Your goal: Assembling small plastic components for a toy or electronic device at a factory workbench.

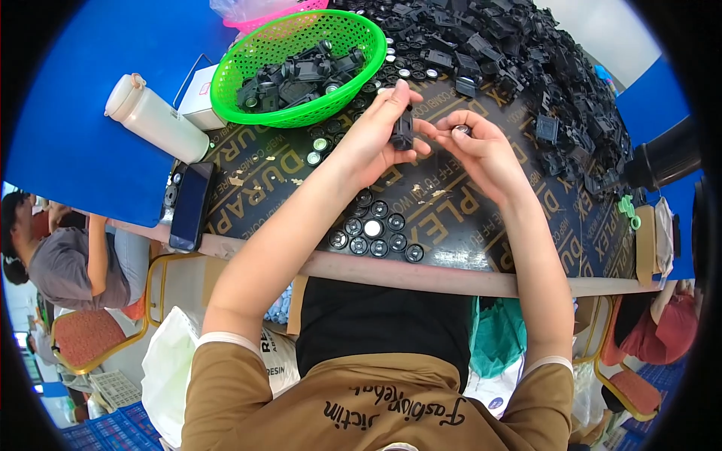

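Observation:
My left hand (370,135) is closed around a black plastic part (404,129), which looks like a small toy car chassis. My right hand (485,146) pinches a small black wheel (462,129) with a silvery centre between thumb and fingers, just right of the part. Part and wheel are apart; the left fingers hide some of the part. On the table below my hands lies a loose cluster of black wheels (377,244), with one white-faced wheel (372,228) among them. Two pale-centred wheels (317,150) rest left of my left wrist.
A green basket (226,98) of black parts stands at the far left, beside a white bottle (154,116), a white box (203,98) and a phone (192,207). Black parts (519,60) are heaped at the far right. A black cylinder (665,154) juts in at right. Other people sit both sides.

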### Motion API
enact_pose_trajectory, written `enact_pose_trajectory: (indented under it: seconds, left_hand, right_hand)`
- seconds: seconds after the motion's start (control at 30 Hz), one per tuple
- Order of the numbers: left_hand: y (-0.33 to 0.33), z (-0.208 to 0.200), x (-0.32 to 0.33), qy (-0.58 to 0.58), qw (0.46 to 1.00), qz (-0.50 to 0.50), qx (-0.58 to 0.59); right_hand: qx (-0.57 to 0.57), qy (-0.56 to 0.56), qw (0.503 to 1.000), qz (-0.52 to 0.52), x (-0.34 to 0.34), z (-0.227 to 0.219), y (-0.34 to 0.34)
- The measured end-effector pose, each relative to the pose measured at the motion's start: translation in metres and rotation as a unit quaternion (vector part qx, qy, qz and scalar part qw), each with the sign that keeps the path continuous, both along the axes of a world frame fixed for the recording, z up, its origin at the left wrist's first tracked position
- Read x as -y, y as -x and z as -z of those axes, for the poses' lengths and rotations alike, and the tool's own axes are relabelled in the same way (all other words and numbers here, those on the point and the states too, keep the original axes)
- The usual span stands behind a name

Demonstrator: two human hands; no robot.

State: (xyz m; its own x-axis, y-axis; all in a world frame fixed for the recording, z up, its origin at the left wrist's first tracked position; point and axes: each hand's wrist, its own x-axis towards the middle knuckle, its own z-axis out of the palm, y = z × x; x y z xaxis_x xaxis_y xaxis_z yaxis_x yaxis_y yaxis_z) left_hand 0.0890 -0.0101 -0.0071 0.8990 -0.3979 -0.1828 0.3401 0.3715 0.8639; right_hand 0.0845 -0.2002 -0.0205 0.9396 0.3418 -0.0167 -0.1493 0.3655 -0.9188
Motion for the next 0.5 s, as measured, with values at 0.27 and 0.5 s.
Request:
enact_pose_trajectory:
  seconds: [0.27, 0.5]
  left_hand:
    - [-0.008, 0.011, -0.005, 0.163, 0.967, -0.029, -0.195]
    - [-0.008, 0.016, -0.002, 0.207, 0.962, -0.047, -0.172]
  right_hand:
    - [0.209, 0.116, 0.967, 0.086, -0.024, -0.020, 0.020]
    - [0.317, 0.220, 0.920, 0.068, -0.031, -0.015, 0.027]
